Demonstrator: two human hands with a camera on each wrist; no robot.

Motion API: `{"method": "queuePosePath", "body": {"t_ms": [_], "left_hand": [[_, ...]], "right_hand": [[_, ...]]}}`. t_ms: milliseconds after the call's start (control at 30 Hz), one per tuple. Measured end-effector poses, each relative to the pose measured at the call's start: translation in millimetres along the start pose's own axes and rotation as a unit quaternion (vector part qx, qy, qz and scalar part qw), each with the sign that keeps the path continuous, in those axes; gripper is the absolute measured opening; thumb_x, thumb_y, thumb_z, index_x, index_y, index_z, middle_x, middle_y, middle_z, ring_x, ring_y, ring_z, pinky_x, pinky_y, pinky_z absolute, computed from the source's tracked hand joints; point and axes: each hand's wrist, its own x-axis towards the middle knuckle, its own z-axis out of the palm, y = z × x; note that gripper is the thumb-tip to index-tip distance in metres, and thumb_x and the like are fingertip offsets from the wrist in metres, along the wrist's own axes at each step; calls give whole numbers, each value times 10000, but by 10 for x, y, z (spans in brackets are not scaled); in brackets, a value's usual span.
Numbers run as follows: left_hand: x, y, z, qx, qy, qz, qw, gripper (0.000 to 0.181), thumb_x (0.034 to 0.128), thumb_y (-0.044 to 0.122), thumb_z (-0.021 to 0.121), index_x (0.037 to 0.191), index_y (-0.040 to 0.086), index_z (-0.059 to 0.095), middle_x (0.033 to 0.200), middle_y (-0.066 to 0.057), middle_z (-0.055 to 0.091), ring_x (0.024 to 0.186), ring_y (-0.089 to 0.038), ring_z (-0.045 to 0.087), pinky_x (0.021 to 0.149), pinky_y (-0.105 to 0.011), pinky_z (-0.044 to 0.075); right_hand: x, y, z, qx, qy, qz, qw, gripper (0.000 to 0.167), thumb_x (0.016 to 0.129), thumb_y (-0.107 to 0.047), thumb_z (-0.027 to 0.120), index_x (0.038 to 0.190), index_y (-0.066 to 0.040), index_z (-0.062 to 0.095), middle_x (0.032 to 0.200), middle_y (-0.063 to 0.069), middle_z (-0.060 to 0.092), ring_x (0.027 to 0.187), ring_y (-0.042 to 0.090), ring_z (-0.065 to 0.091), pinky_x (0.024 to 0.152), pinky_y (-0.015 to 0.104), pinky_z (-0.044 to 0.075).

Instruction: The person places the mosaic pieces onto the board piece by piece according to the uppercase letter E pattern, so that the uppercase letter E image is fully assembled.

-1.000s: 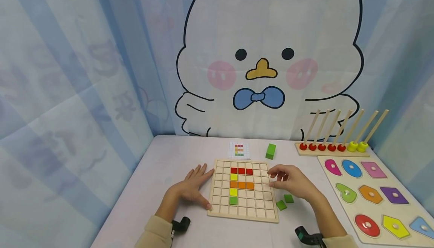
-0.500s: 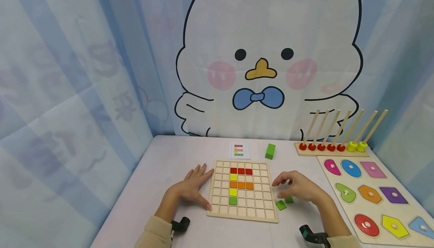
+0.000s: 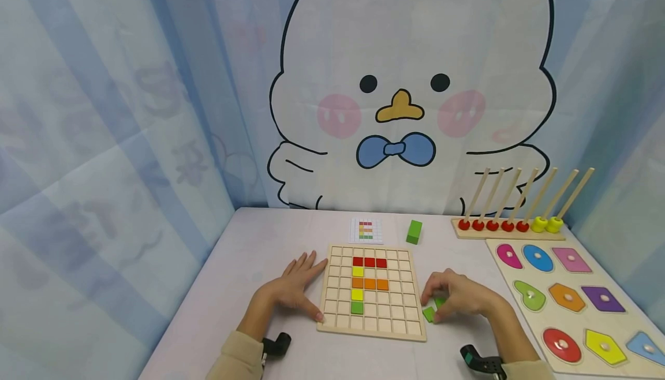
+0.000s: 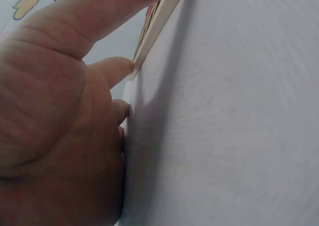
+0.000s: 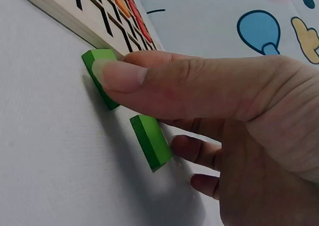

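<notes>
In the head view a wooden grid board (image 3: 387, 313) holds red, yellow, orange and green square tiles in some of its cells. My left hand (image 3: 292, 289) lies spread at its left side, with thumb and fingertips against the edge; the left wrist view shows the board's edge (image 4: 162, 29) beside the fingers. At the lower right of the board, my right hand (image 3: 464, 294) has thumb and index finger around a loose green tile (image 5: 94, 57) on the table. A second green tile (image 5: 152, 142) lies just behind, under the curled fingers. The thumb partly hides the first tile.
Behind the board lie a small pattern card (image 3: 366, 231) and a green block (image 3: 414, 232). At the right stand a peg rack (image 3: 509, 233) with red and yellow beads and a shape puzzle board (image 3: 561, 328). A printed curtain (image 3: 332, 183) closes off the back.
My right hand has moved away from the board's right edge, down toward the two loose green tiles, and its thumb and index finger have come around the nearer one. My left hand stays put.
</notes>
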Motion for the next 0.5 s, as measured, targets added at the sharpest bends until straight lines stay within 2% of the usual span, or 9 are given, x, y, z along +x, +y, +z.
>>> {"method": "queuePosePath", "body": {"t_ms": [167, 400, 500], "left_hand": [[-6, 7, -12, -21, -6, 15, 10000, 1289, 653, 574, 931, 1676, 228, 227, 1761, -154, 16, 1632, -371, -47, 1304, -590, 1], [-4, 6, -7, -15, 10, 22, 10000, 1287, 651, 569, 936, 1674, 226, 235, 1761, -155, 25, 1632, -371, -41, 1305, -589, 6], [-3, 9, -6, 9, 14, 25, 10000, 1285, 652, 570, 935, 1674, 224, 236, 1760, -156, 29, 1632, -370, -38, 1305, -587, 8]], "right_hand": [[23, 7, 17, -38, 62, 37, 10000, 257, 711, -153, 933, 910, -215, 782, 1055, -65, 695, 1076, 224, 465, 956, 438, 390], [67, 44, 19, 246, 117, -86, 9996, 236, 746, -95, 910, 922, -142, 760, 962, -22, 722, 974, 223, 565, 923, 400, 446], [75, 48, 27, 374, 177, -86, 9991, 210, 777, -76, 884, 928, -120, 743, 921, -6, 716, 925, 220, 581, 862, 353, 471]]}}
